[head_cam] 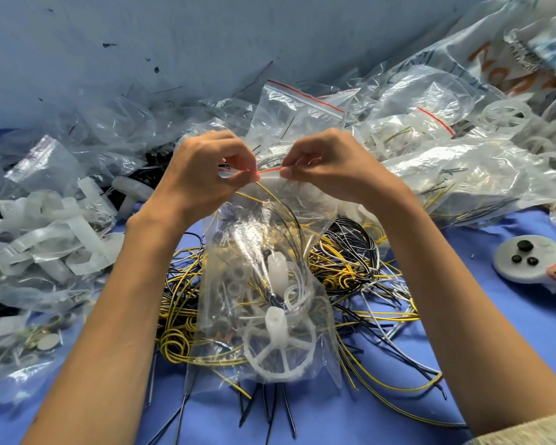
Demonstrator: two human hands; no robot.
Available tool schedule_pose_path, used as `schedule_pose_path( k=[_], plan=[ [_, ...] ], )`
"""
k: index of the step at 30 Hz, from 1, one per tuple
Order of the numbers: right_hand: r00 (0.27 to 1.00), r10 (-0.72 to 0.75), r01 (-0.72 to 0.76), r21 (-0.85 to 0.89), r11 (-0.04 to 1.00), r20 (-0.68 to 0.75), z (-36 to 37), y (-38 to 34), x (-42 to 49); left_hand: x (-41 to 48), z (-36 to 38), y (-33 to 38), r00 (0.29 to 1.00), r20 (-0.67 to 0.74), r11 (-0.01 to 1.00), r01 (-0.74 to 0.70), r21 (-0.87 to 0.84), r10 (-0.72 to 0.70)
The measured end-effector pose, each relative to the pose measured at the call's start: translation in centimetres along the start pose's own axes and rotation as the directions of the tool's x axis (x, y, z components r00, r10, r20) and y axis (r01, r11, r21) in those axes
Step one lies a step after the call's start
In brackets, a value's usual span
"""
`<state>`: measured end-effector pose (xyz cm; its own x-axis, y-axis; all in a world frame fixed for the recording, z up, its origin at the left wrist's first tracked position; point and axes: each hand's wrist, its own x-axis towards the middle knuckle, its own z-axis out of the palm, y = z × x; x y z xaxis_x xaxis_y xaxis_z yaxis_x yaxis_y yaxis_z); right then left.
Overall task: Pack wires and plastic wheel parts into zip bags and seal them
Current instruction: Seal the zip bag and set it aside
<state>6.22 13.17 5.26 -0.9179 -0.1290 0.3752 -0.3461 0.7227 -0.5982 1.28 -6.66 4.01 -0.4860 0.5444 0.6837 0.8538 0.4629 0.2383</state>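
A clear zip bag [238,252] with a red zip strip hangs in front of me. My left hand [206,168] and my right hand [321,168] each pinch that strip at the top, a short way apart. Inside the bag lie a white plastic wheel [275,351], another white plastic part [276,271] and a bundle of white and black wires. Below the bag, a loose heap of yellow, black and white wires [350,268] spreads over the blue table [495,332].
Filled zip bags [446,175] pile up at the back and right. White plastic wheel parts [45,232] and more bags lie at the left. A grey game controller [533,264] sits at the right edge. A blue wall stands behind.
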Motion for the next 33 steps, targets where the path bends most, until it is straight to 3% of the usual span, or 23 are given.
schedule_pose_path(
  k=[6, 11, 19, 33],
  plan=[
    [1.000, 0.020, -0.020, 0.021, 1.000, -0.009, 0.2, 0.1, 0.0, -0.2, 0.4, -0.3, 1.000, -0.021, 0.999, 0.006, 0.051, -0.004],
    [1.000, 0.022, -0.022, 0.032, 0.999, -0.002, 0.4, 0.2, 0.1, -0.3, 1.1, -0.7, 0.996, 0.048, 0.997, 0.073, 0.015, -0.074],
    [0.999, 0.044, -0.045, 0.098, 0.994, 0.010, 0.3, 0.6, 0.3, -0.3, 1.1, -0.6, 0.990, 0.032, 0.990, 0.140, -0.035, -0.139],
    [0.999, 0.027, -0.028, 0.055, 0.998, 0.018, 0.0, 0.0, 0.2, -0.1, 0.6, -0.1, 0.970, 0.107, 0.974, 0.223, -0.022, -0.220]
  ],
)
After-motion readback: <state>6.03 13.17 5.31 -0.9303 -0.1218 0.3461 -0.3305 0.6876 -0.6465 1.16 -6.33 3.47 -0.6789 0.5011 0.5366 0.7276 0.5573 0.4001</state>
